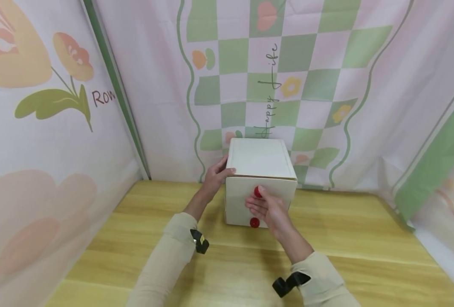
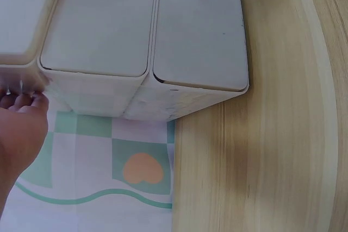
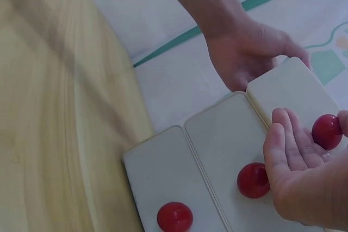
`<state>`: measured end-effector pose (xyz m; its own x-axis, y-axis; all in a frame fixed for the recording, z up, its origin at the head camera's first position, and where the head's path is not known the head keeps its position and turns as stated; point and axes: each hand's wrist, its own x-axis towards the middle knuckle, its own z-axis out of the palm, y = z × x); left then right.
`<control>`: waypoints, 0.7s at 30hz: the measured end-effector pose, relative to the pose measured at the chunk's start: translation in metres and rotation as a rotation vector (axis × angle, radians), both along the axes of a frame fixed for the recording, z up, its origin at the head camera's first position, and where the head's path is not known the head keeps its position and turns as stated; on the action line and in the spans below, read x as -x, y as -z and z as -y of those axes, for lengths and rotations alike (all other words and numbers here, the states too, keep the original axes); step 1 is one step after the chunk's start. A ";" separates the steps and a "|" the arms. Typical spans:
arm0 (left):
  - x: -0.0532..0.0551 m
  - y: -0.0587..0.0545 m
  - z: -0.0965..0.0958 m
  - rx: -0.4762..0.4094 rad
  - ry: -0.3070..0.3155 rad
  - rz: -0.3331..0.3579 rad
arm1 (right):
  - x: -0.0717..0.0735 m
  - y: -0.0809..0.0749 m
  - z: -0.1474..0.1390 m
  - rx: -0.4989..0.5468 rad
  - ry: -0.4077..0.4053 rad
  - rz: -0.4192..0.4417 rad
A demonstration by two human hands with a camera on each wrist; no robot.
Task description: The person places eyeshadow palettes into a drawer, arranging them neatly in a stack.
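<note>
A small white drawer cabinet (image 1: 260, 157) stands on the table, its three drawer fronts facing me. Each front carries a round red knob. My left hand (image 1: 213, 180) grips the cabinet's upper left edge, thumb over the top and fingers against the side. With the thumb and index finger my right hand (image 1: 273, 213) pinches the top drawer knob (image 3: 327, 132); the other fingers stretch out below it across the front. In the right wrist view the middle knob (image 3: 253, 180) lies beside those fingers, and the bottom knob (image 3: 174, 217) is farther off. The drawers look closed.
The light wooden table (image 1: 219, 273) runs under both forearms. Behind the cabinet hangs a green-and-white checked curtain (image 1: 234, 55), close to its back. A flower-printed curtain (image 1: 58, 140) borders the left side, another cloth (image 1: 434, 170) the right.
</note>
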<state>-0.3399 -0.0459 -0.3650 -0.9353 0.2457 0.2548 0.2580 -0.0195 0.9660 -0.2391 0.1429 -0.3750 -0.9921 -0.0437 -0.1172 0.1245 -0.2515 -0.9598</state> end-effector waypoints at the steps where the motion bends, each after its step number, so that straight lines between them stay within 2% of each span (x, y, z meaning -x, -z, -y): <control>1: 0.000 -0.001 0.000 -0.002 0.000 -0.003 | 0.001 -0.001 0.000 -0.005 -0.002 -0.001; 14: 0.000 -0.004 -0.001 -0.018 0.015 -0.017 | 0.009 -0.004 -0.003 -0.054 -0.022 -0.019; 17: -0.001 -0.004 0.000 -0.016 0.012 -0.016 | 0.009 -0.005 -0.006 -0.118 -0.047 -0.028; 21: -0.004 -0.007 0.002 -0.001 0.003 -0.007 | 0.005 -0.005 -0.011 -0.252 -0.089 -0.053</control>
<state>-0.3359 -0.0481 -0.3581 -0.9329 0.2481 0.2612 0.2644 -0.0208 0.9642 -0.2444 0.1540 -0.3702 -0.9907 -0.1073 -0.0836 0.0835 0.0063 -0.9965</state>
